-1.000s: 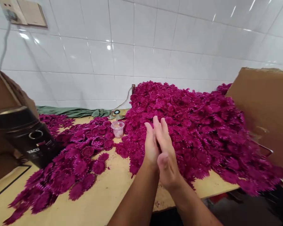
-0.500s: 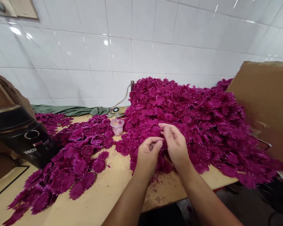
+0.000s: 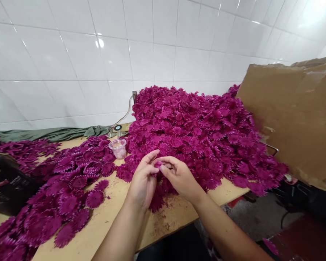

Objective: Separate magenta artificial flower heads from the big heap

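Note:
Between the fingertips of both hands is a small purple flower piece (image 3: 158, 165), mostly covered by the fingers. My left hand (image 3: 143, 178) pinches it from the left, palm turned inward. From the right, my right hand (image 3: 181, 178) closes thumb and fingers on the same piece. Just beyond the hands rises a big heap of purple artificial flower heads (image 3: 190, 123). Looser flower heads (image 3: 70, 195) are spread over the table to the left. A clear plastic cup (image 3: 117, 148) with whitish contents stands between the two groups.
A black box (image 3: 8, 185) stands at the left edge. Green cloth (image 3: 51, 134) runs along the tiled wall (image 3: 111, 54). A large cardboard sheet (image 3: 296, 116) leans at the right. Crumbs lie on the wooden table (image 3: 105, 217) near its front edge.
The view has swung to the right. My hands, apart half a second ago, have come together, and the purple piece now shows between their fingertips.

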The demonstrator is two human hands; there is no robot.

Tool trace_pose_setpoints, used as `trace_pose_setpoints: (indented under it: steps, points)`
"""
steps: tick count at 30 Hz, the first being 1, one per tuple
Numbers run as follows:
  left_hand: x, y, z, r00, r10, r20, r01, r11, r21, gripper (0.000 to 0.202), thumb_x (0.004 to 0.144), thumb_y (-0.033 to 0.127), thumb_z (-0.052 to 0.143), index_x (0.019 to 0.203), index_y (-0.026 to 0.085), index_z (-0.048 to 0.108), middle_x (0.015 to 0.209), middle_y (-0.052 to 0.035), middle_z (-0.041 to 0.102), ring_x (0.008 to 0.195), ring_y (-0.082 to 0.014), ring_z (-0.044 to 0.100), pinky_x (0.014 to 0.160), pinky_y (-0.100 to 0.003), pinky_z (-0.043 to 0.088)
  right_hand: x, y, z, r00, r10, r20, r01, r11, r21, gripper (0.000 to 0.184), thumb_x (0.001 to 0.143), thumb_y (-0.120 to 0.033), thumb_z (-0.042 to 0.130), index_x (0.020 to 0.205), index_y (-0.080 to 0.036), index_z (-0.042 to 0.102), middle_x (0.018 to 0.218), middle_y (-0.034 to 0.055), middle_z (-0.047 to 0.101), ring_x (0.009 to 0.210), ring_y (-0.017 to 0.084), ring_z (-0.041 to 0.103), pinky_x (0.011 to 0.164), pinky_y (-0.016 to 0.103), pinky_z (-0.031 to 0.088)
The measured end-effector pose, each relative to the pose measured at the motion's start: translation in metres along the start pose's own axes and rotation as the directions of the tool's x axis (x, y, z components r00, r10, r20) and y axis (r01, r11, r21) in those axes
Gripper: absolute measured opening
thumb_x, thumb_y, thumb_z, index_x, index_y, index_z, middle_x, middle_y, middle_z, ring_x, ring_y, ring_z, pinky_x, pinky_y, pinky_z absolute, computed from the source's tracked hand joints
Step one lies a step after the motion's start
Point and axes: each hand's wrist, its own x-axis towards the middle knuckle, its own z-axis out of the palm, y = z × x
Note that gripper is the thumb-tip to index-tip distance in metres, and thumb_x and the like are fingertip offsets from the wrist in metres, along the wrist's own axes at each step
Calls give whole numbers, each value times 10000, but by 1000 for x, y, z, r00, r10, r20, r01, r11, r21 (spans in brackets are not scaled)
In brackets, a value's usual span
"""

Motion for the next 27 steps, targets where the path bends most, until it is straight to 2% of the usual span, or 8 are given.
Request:
trace_pose_setpoints:
  steps: [3, 6, 10, 13, 17, 20, 23, 27]
  points:
    - [-2, -2, 2, 999, -18, -40, 17, 1000, -12, 306, 572, 131, 537, 865, 154, 625, 848, -29, 623, 854, -163, 565, 846, -292, 419, 1, 0, 2, 999, -29, 19, 29, 999, -33, 185, 703, -268, 524, 851, -168, 574, 761, 22, 563, 666, 126, 538, 643, 269, 472]
    - [-6, -2, 0, 997, 67, -40, -61, 989, 135, 218, 654, 243, 613, 855, 162, 634, 851, -21, 638, 853, -161, 572, 817, -276, 425, 4, 1, 0, 997, -45, -59, 37, 991, -126, 137, 738, -304, 494, 698, -178, 532, 615, -14, 502, 555, 113, 470, 542, 250, 416]
    - [-6, 3, -5, 993, 85, 77, -109, 910, 400, 258, 597, 283, 714, 814, 156, 657, 765, -16, 663, 747, -155, 580, 724, -251, 432, 4, 0, -3, 985, -117, -123, 73, 946, -316, 226, 796, -327, 444, 610, -199, 450, 590, -14, 449, 573, 123, 425, 524, 251, 368]
    - [-2, 8, -11, 991, 97, 92, -130, 867, 481, 198, 591, 285, 711, 723, 147, 658, 634, 2, 636, 612, -133, 551, 613, -229, 419, 2, -1, -1, 982, -156, -110, 105, 921, -375, 254, 828, -327, 401, 605, -205, 418, 602, -10, 438, 604, 130, 430, 555, 261, 372]
    - [3, 8, -17, 992, 97, 77, -124, 785, 607, 186, 609, 295, 691, 560, 159, 575, 465, 54, 501, 457, -89, 423, 476, -204, 333, 3, 0, 3, 988, -86, -126, 52, 966, -252, 182, 775, -362, 487, 788, -180, 489, 729, 22, 507, 655, 133, 489, 583, 268, 426]
    - [6, 6, -20, 985, 159, 73, -168, 738, 654, 218, 614, 304, 680, 525, 173, 529, 468, 62, 457, 479, -92, 394, 483, -203, 319, 6, -2, 4, 999, 13, -33, -18, 990, -141, 331, 688, -319, 592, 961, -156, 501, 837, 41, 536, 670, 120, 524, 603, 264, 456]
    - [9, 3, -22, 985, 145, 93, -171, 761, 625, 239, 645, 371, 642, 553, 179, 532, 535, 42, 490, 564, -116, 438, 556, -217, 358, 9, -7, 5, 991, 81, 107, -76, 996, -51, 295, 682, -263, 582, 949, -151, 526, 788, 22, 563, 659, 106, 541, 636, 261, 469]
    - [15, 2, -25, 995, 94, 42, -100, 795, 598, 364, 626, 504, 613, 514, 188, 472, 470, 63, 398, 486, -97, 348, 499, -221, 299, 13, -11, 7, 982, 101, 158, -103, 995, 5, 267, 656, -216, 577, 911, -145, 539, 776, 20, 596, 669, 109, 561, 671, 270, 476]
